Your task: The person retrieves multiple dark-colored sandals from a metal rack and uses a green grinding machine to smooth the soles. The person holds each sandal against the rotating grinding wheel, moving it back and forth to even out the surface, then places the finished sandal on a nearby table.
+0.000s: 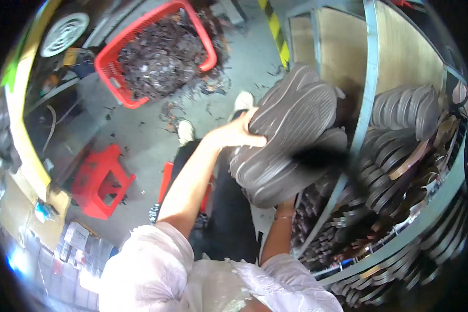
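A stack of dark brown shoe soles [296, 122] is held out in front of me, a little right of the middle. The ridged tread of the uppermost sole faces up. My left hand [241, 130] is closed on the stack's left edge, its thumb lying over the top. From below, my right forearm [278, 234] reaches up behind the near end of the stack. The right hand itself is hidden by the soles, so its fingers do not show. A blurred dark shape [320, 156] covers part of the stack's right side.
To the right stands a metal-framed rack [366, 78] with many soles [408, 106] in rows. A red basket [132, 101] full of dark scraps sits on the floor ahead, with loose scraps around it. At the left is a red plastic stool [101, 179].
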The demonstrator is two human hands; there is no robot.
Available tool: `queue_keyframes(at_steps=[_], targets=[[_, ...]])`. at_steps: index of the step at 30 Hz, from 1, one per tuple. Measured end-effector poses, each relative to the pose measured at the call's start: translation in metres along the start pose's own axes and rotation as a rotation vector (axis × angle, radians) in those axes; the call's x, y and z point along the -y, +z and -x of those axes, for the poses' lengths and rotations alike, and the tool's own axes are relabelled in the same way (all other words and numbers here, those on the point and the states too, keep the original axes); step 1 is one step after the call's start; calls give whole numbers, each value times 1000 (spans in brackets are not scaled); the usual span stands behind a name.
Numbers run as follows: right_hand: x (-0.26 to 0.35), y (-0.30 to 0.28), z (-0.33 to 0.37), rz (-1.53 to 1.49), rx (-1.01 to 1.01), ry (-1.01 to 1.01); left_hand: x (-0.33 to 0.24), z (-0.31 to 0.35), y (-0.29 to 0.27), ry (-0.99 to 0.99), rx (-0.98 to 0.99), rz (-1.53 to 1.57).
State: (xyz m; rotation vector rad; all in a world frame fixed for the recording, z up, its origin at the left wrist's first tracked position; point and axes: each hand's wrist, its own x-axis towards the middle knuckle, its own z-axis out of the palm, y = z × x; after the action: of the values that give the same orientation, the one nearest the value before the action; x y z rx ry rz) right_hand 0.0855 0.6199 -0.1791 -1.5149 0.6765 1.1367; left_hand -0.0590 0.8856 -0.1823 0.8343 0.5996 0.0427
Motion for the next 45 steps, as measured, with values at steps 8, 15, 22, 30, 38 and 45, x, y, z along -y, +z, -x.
queue_keyframes(at_steps=[8,15,22,30,38,45], targets=[[-86,78,117,312,377,201,-24,271,-35,17,-457,-39],[-132,239,226,691,975,245,-31,505,-27,334,-893,283],[-177,514,365,1321,1669,-171,-36,598,-40,692,-1303,665],[-226,659,340,226,1007,-723,-166,586,-251,967,-1357,968],[-198,298,108,954,394,-271,-174,559,-216,1131,-1139,532],[-131,-111,70,310,-333,176,-54,425,-111,170,-1884,-707]])
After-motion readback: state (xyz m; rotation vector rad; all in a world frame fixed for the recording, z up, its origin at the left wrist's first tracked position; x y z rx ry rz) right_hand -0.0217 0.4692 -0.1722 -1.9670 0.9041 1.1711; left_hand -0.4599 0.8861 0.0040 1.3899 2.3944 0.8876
